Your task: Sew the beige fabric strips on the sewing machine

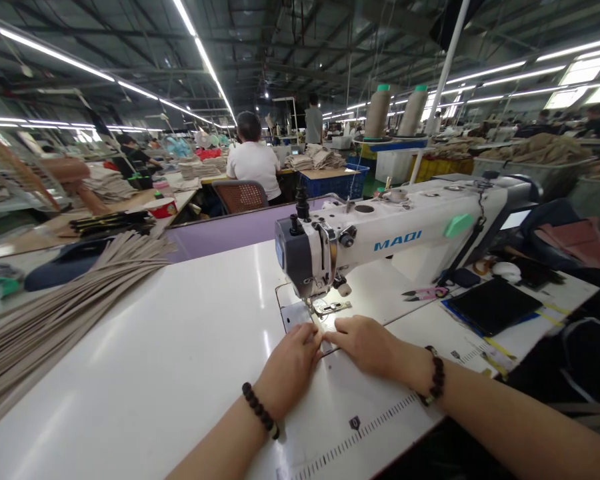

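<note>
A white sewing machine (405, 227) stands on the white table, its lit needle area just beyond my hands. My left hand (293, 357) is closed, fingers bent together over a small pale strip (319, 328) in front of the presser foot. From the right, my right hand (365, 340) meets it, thumb and fingers pressed together at the same strip. Most of the strip is hidden by my fingers, so its shape cannot be made out. The metal guide (333, 307) lies just beyond my right fingertips.
Long beige strips (80, 313) lie in a bundle at the left. Pink-handled snips (425, 294) and a black flat object (495, 305) lie at the right. Two thread cones (379, 113) stand behind. A person in white (253, 163) sits beyond the purple panel (220, 233).
</note>
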`<state>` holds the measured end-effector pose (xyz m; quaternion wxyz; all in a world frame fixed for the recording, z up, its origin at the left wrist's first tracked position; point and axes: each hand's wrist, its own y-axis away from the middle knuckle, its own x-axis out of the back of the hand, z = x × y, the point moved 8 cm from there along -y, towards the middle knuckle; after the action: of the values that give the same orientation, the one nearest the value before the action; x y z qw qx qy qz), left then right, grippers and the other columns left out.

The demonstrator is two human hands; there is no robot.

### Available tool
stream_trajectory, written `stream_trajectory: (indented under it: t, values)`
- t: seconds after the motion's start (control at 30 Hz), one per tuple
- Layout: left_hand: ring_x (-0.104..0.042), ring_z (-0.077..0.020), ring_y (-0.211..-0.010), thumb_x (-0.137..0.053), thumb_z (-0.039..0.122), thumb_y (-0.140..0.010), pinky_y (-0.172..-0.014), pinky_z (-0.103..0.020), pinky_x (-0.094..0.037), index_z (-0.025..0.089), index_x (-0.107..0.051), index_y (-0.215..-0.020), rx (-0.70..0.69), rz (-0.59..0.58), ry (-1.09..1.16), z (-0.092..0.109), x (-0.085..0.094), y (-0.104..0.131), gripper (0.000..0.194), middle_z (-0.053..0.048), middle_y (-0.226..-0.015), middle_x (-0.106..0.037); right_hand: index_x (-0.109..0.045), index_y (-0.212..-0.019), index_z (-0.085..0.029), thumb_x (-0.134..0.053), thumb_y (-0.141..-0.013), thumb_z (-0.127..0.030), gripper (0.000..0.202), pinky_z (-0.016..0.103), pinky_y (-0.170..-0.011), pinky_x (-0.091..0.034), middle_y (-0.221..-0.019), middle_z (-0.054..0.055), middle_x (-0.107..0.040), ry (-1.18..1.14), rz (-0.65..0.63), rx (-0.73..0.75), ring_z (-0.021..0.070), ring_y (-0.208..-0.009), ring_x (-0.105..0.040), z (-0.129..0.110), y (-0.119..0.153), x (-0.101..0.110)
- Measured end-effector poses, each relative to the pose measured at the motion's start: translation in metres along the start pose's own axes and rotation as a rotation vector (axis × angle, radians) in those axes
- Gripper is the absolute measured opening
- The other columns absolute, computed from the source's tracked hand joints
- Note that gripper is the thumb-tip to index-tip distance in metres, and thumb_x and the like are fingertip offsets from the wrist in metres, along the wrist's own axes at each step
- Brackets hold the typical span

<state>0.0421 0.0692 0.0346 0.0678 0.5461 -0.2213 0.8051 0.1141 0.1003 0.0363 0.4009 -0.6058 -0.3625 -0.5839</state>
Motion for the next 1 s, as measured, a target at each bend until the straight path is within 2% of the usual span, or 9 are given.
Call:
stream_trajectory:
  t: [0.13, 0.27, 0.43, 0.73, 0.9, 1.0]
  values:
    - [-0.055, -0.0214, -0.099, -0.051, 0.01, -0.084, -0.09, -0.041, -0.05, 0.017, -0.057, -0.099, -0.003, 0.045, 0.01, -0.004, 0.003, -0.001, 0.018, -0.007, -0.104, -0.058, -0.059, -0.092, -0.018, -0.043, -0.088, -0.012, 0.018, 0.029, -0.058, -0.034, -0.078, 0.004, -0.058, 0.026, 0.015, 0.064, 0.0175, -0.066, -0.05, 0.002, -0.009, -0.003]
    - [-0.055, -0.0212, -0.1, -0.051, 0.008, -0.083, -0.092, -0.041, -0.049, 0.018, -0.058, -0.099, 0.02, 0.026, 0.03, -0.007, 0.003, -0.001, 0.019, -0.007, -0.104, -0.058, -0.057, -0.104, -0.016, -0.04, -0.09, -0.014, 0.022, 0.031, -0.065, -0.036, -0.081, 0.005, -0.058, 0.036, 0.059, 0.119, 0.0193, -0.072, -0.05, 0.001, -0.006, -0.008]
    - [-0.056, -0.0217, -0.1, -0.048, 0.007, -0.084, -0.099, -0.046, -0.042, 0.016, -0.059, -0.098, 0.031, 0.002, 0.015, -0.011, 0.001, -0.001, 0.02, -0.008, -0.104, -0.059, -0.055, -0.112, -0.017, -0.04, -0.091, -0.015, 0.026, 0.032, -0.063, -0.035, -0.077, 0.004, -0.056, 0.056, 0.153, 0.169, 0.0197, -0.07, -0.048, 0.0, 0.0, -0.011]
    - [-0.057, -0.0229, -0.095, -0.05, 0.009, -0.082, -0.087, -0.042, -0.05, 0.017, -0.057, -0.098, 0.021, 0.012, -0.006, -0.023, 0.001, -0.01, 0.019, -0.009, -0.102, -0.058, -0.053, -0.116, -0.02, -0.043, -0.087, -0.01, 0.032, 0.031, -0.064, -0.032, -0.082, 0.004, -0.057, 0.009, 0.099, 0.044, 0.0182, -0.071, -0.047, 0.011, -0.016, -0.009]
    - [-0.057, -0.0233, -0.099, -0.052, 0.007, -0.082, -0.092, -0.043, -0.048, 0.014, -0.059, -0.098, 0.039, -0.021, -0.033, -0.032, 0.002, -0.015, 0.019, -0.01, -0.105, -0.06, -0.049, -0.122, -0.021, -0.042, -0.089, -0.012, 0.035, 0.031, -0.063, -0.029, -0.084, 0.005, -0.056, 0.036, 0.101, -0.003, 0.0189, -0.073, -0.048, 0.015, -0.021, -0.011]
    - [-0.059, -0.0212, -0.096, -0.051, 0.008, -0.083, -0.092, -0.038, -0.048, 0.015, -0.063, -0.09, 0.045, -0.028, -0.022, -0.04, 0.006, -0.019, 0.016, -0.008, -0.103, -0.063, -0.05, -0.121, -0.019, -0.044, -0.087, -0.01, 0.036, 0.032, -0.063, -0.029, -0.083, 0.006, -0.055, 0.047, 0.099, -0.01, 0.0193, -0.072, -0.047, 0.015, -0.022, -0.012]
